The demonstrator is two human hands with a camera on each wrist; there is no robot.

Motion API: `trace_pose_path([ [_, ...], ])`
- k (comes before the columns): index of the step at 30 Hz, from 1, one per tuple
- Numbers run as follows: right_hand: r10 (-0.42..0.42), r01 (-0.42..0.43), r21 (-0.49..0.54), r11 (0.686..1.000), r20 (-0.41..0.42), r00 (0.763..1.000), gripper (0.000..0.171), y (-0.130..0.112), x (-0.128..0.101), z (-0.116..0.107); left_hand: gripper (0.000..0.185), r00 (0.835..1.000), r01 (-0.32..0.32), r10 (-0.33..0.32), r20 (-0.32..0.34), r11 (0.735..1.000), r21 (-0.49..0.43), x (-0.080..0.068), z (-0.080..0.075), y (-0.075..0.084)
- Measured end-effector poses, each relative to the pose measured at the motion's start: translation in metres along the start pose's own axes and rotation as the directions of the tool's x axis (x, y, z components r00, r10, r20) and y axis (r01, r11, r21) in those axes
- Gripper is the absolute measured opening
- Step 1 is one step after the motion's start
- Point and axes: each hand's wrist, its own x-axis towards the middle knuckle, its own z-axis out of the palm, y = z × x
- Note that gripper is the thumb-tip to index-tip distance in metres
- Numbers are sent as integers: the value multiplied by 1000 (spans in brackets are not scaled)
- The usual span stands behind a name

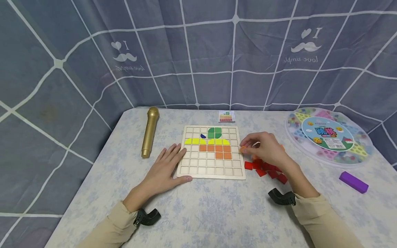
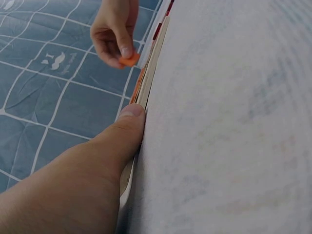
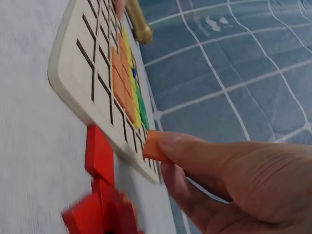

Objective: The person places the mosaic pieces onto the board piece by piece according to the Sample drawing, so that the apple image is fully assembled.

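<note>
The right hand (image 1: 266,148) pinches an orange tile (image 1: 243,149) between thumb and fingertips, just off the right edge of the board (image 1: 211,168), level with the orange rows; red tiles (image 1: 266,169) lie on the table (image 1: 211,210) just below that hand; the left hand (image 1: 165,168) lies flat and relaxed, fingers straight, thumb against the board's lower left corner (holding nothing); a gold microphone (image 1: 150,131) lies to the left, a round box (image 1: 328,136) and a purple block (image 1: 353,182) to the right.
</note>
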Motion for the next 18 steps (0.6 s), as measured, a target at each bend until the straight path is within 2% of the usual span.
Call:
trace_pose_path([
  [5,-15,17,47,999,-41,999,16,-15,15,12,100,1000,2,-2,2,1000,-5,-1,0,1],
  [11,-72,80,85,993,-99,993,15,-42,41,40,100,1000,3,-3,9,1000,-6,-1,0,0],
  [18,-116,126,105,986,-101,988,11,-69,64,69,100,1000,3,-3,11,1000,-10,0,0,0],
])
